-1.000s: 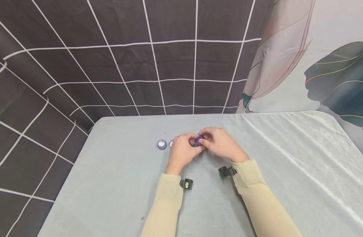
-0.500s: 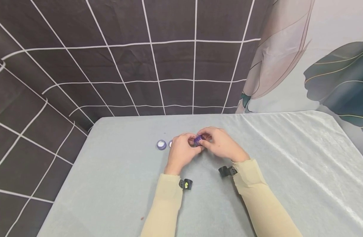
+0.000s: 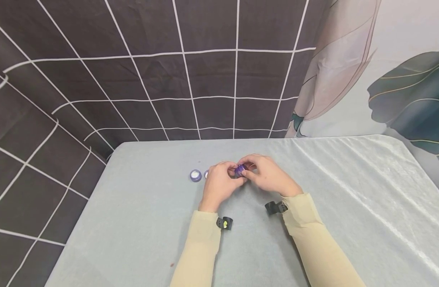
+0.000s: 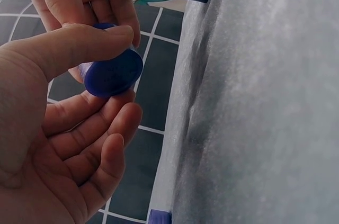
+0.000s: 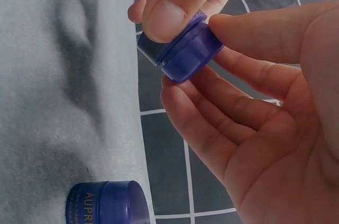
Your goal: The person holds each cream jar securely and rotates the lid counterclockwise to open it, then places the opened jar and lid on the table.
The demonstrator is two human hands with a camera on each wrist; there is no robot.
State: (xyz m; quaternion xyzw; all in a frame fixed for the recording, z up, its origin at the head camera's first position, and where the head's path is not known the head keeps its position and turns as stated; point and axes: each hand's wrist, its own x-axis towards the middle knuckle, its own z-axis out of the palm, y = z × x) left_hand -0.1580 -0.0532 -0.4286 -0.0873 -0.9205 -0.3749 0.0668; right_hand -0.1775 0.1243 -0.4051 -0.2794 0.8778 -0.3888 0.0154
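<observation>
Dark grid cloth (image 3: 133, 75) with white lines fills the left and upper middle of the head view, and below it spreads a pale, velvety-looking tabletop (image 3: 133, 223). Going left to right from there: a tiny reddish spot (image 3: 172, 264) near the bottom, then a small white-topped pot (image 3: 195, 175), purple round the sides, sitting a bit left of centre. Just right of that, a second pot (image 3: 206, 174) pokes out, mostly hidden behind the left hand (image 3: 221, 185). That hand comes out of a beige left sleeve (image 3: 198, 251) and is clamped on a purple jar (image 3: 240, 170), which is slightly right of the frame's centre, between the two hands. Thumb's across one side of it, fingertips on the other; the left wrist view shows that nicely. Next over is the right hand (image 3: 267, 175), pinching the same jar between thumb and fingertips, with its own beige right sleeve (image 3: 320, 243) running to the lower right. Far right, some leafy-patterned cloth (image 3: 341, 71) hangs down.

In the right wrist view, a lettered pot (image 5: 106, 203) with gold print sits on the tabletop at lower left. Can't tell whether it shows up in the head view too.
</observation>
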